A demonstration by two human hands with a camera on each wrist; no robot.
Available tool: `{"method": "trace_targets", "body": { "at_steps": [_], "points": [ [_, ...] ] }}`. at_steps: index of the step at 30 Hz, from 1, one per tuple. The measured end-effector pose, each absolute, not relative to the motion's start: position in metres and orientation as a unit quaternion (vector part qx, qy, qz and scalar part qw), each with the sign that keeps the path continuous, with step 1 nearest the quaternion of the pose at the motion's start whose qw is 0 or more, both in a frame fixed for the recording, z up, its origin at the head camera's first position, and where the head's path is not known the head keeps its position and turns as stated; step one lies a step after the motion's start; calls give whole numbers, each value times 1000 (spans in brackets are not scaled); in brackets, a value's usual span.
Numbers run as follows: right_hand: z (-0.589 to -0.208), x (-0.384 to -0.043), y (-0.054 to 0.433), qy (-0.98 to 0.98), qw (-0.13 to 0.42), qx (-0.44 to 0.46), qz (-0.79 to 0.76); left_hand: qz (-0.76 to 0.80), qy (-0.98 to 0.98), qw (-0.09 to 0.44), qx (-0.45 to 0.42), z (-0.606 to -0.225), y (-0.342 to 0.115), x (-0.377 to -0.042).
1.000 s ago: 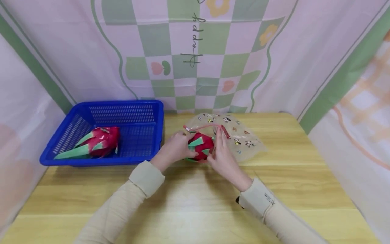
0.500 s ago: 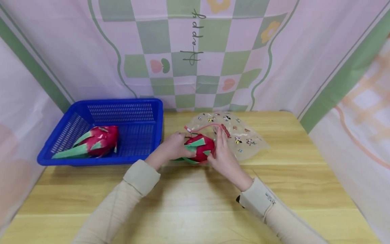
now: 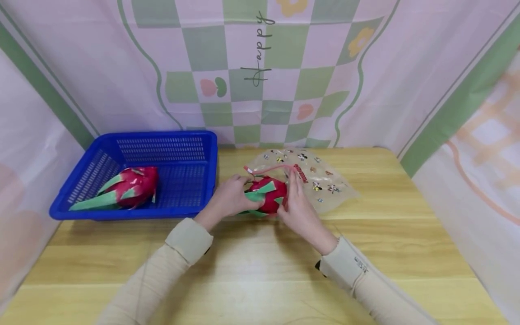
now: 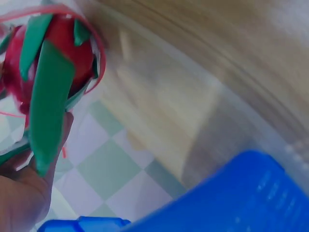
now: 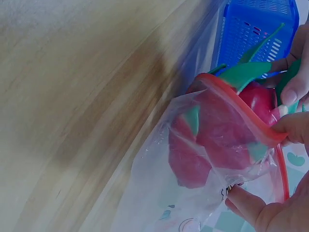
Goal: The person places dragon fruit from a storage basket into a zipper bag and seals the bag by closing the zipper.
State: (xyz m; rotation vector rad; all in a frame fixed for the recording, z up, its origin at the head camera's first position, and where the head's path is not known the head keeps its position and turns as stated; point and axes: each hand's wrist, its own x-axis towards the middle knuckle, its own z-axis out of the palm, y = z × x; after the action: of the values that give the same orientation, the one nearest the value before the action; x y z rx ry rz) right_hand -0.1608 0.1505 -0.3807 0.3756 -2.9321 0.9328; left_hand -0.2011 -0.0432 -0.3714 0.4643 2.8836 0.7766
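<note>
On 1 table [image 3: 260,266], left fingers [image 3: 237,183] grip 1 of 2 dragon fruits [image 3: 274,194], right fingers [image 3: 295,185] hold 1 bag [image 3: 325,197].

Your head view is bright, apparently lit from above, with a pale patch of glare on the table [image 3: 252,266] and soft shadows beside your sleeves [image 3: 154,275]. Both wrist views run dimmer and bluer; in the left one the basket [image 4: 241,198] is blurred (its holes smear), while the right one's plastic bag [image 5: 159,193] catches whitish highlights.
</note>
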Motion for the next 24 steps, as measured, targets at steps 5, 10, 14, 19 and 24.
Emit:
{"method": "trace_targets", "body": {
  "at_steps": [5,10,14,19,24],
  "points": [
    [-381,-160,151,-946,38,116,301,346,932,44,102,-374,-39,-201],
    [-381,-161,151,-944,62,126,298,387,919,26,66,-374,-37,-203],
    [-380,-161,151,-943,60,128,301,390,919,18,56,-375,-36,-203],
    [-379,-160,150,-939,63,140,306,387,921,9,41,-376,-33,-202],
    [-378,-159,148,-937,70,151,309,361,932,8,17,-375,-29,-201]
  ]
}}
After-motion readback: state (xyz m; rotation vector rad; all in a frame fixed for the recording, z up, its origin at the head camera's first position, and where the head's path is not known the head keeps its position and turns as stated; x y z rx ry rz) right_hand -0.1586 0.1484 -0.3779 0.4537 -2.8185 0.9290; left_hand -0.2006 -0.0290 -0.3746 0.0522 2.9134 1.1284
